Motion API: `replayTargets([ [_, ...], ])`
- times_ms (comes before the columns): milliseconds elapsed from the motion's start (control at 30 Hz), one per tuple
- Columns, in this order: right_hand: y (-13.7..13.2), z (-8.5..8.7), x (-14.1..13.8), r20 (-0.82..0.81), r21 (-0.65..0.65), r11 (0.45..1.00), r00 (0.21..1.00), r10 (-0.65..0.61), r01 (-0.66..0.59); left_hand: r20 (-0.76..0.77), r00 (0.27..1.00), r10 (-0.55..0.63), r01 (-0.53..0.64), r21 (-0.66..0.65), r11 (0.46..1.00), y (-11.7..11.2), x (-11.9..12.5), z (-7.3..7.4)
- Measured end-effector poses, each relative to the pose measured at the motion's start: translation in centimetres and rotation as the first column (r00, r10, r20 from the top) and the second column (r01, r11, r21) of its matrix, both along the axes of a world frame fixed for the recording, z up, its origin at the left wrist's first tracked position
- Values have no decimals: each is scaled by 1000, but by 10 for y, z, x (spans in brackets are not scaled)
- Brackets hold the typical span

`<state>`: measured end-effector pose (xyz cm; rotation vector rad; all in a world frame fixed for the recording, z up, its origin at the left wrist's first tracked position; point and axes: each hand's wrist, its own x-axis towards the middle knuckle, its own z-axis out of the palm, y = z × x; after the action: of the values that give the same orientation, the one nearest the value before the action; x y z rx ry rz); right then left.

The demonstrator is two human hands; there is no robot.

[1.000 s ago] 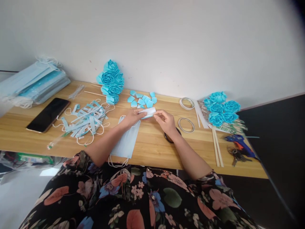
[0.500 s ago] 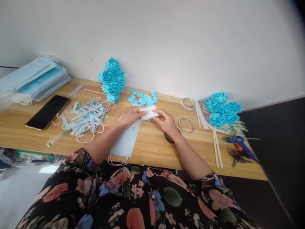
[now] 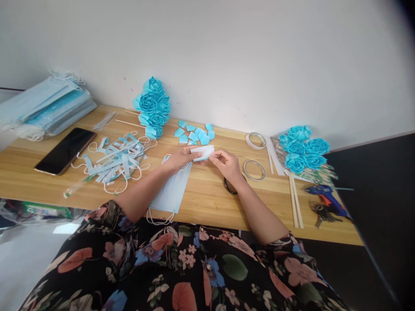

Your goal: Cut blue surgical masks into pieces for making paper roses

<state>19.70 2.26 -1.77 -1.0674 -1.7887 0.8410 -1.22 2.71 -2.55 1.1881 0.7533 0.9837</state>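
Both my hands meet over the middle of the wooden table [image 3: 207, 203]. My left hand [image 3: 179, 158] and my right hand [image 3: 227, 164] pinch the two ends of a small folded white-blue mask piece [image 3: 203, 152], held just above the tabletop. Under my left forearm lies a flat blue face mask [image 3: 171, 192] with its ear loop at the table's front edge. Just behind the held piece sits a scatter of cut blue squares [image 3: 194, 133].
A pile of cut mask strips and loops [image 3: 113, 160], a black phone [image 3: 65, 150] and a stack of masks [image 3: 45, 108] lie left. Blue fabric roses [image 3: 152, 106] lean on the wall; more roses [image 3: 303, 149], tape rolls [image 3: 254, 169], sticks [image 3: 295, 201], a glue gun [image 3: 327, 196] and keys lie right.
The held piece tipped slightly and came back level between my fingers. The hands stayed in place; the view shifted a little.
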Motion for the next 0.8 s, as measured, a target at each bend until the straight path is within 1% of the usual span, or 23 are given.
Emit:
replayTargets([
  [133, -1, 1, -1, 34, 16, 999, 999, -31, 31, -37, 999, 14, -14, 17, 1000, -3, 0, 4],
  [267, -1, 4, -1, 53, 69, 997, 998, -22, 19, -85, 996, 8, -7, 11, 1000, -5, 1, 9],
  [433, -1, 3, -1, 82, 91, 996, 996, -24, 17, -75, 997, -13, 14, 20, 1000, -3, 2, 5],
  [533, -1, 0, -1, 93, 72, 997, 995, -32, 25, -72, 997, -15, 16, 14, 1000, -2, 3, 1],
  [633, 1, -4, -1, 53, 22, 999, 998, -35, 34, -94, 995, 24, -19, 50, 999, -1, 3, 0],
  [733, 3, -6, -1, -36, -43, 999, 999, 13, -15, -114, 991, 70, -59, 93, 994, -2, 3, 1],
  [800, 4, -5, 0, -72, -90, 994, 996, 58, -64, -139, 989, 51, -37, 104, 994, -2, 3, 1],
])
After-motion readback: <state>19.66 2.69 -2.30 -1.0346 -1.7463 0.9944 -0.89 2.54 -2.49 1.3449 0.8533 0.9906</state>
